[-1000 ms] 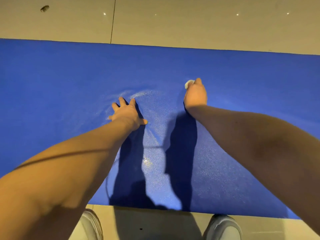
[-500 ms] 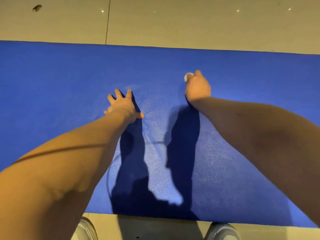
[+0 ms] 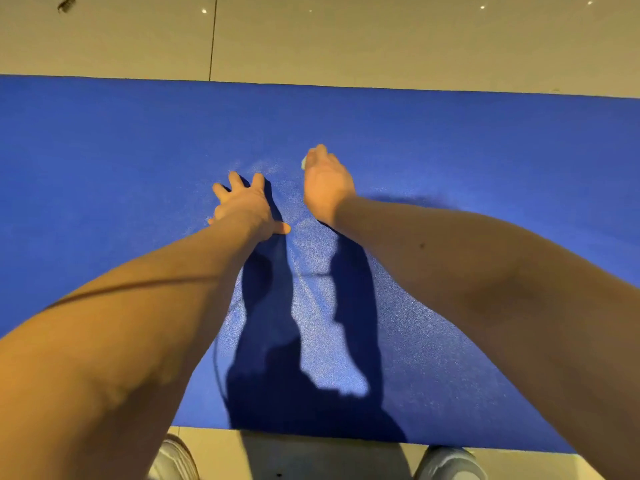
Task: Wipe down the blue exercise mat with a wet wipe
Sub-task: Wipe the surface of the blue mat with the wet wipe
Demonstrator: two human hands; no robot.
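The blue textured exercise mat lies flat on the beige tiled floor. It spreads under both hands and runs well past them on either side.

The left hand rests palm-down on the mat with its fingers straight and splayed and its thumb sticking out toward the other hand; it holds nothing. Just beside it, a little farther from the body, the right hand bears down on the mat with its fingers curled under around a small pale wet wipe. Only a sliver of the wipe shows, at the far edge of that hand on the side facing the left hand. The rest is hidden beneath the palm and fingers.

The strip of mat between the two hands, running back toward the body, shows a lighter, speckled sheen. Dark shadows of the arms fall on the mat beneath both forearms.

The mat's far edge lies beyond the fingertips. On the floor past it, a dark speck sits far out beyond the left hand. Behind the elbows, the toes of two pale grey shoes stand on the floor just short of the mat's near edge.
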